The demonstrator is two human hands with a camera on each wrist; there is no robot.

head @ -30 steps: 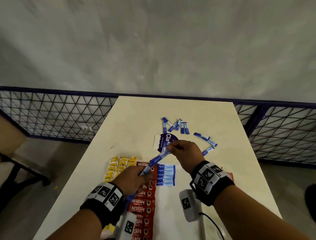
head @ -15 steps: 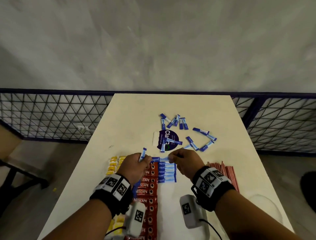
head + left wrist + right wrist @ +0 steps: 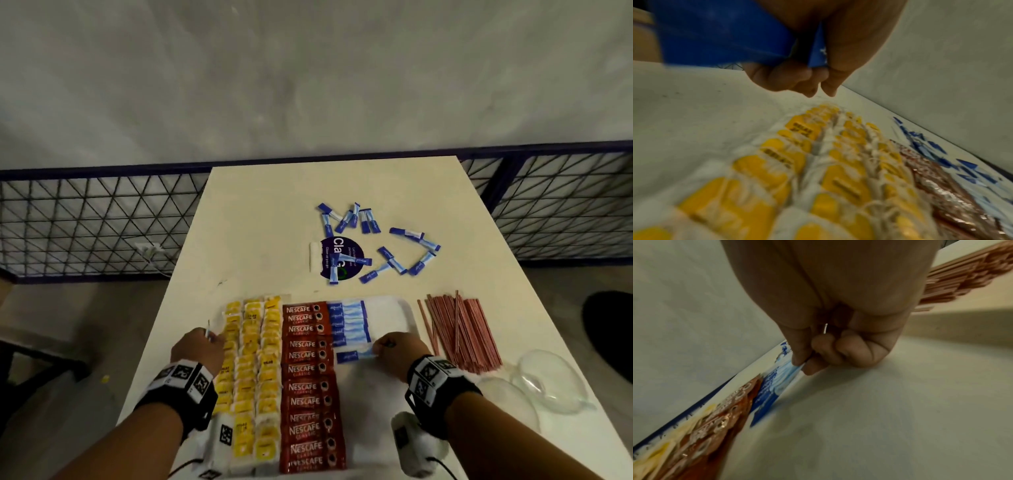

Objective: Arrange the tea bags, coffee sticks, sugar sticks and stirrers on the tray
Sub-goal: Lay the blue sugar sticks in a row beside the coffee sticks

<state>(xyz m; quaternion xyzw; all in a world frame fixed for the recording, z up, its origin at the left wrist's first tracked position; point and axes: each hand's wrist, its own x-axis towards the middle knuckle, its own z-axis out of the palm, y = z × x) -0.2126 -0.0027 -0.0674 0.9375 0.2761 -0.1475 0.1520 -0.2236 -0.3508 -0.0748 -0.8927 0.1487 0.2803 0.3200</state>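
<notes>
One blue sugar stick (image 3: 354, 355) going onto the tray (image 3: 390, 308)
Right hand (image 3: 397, 353) pinches its pale end beside the coffee sticks (image 3: 308, 383); left hand (image 3: 198, 349) curls around more blue sticks (image 3: 725, 30) above the yellow tea bags (image 3: 250, 359).

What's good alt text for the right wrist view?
The right hand pinches the pale end of a blue sugar stick lying on the white tray, beside red coffee sticks. Reddish stirrers lie behind the hand.
</notes>
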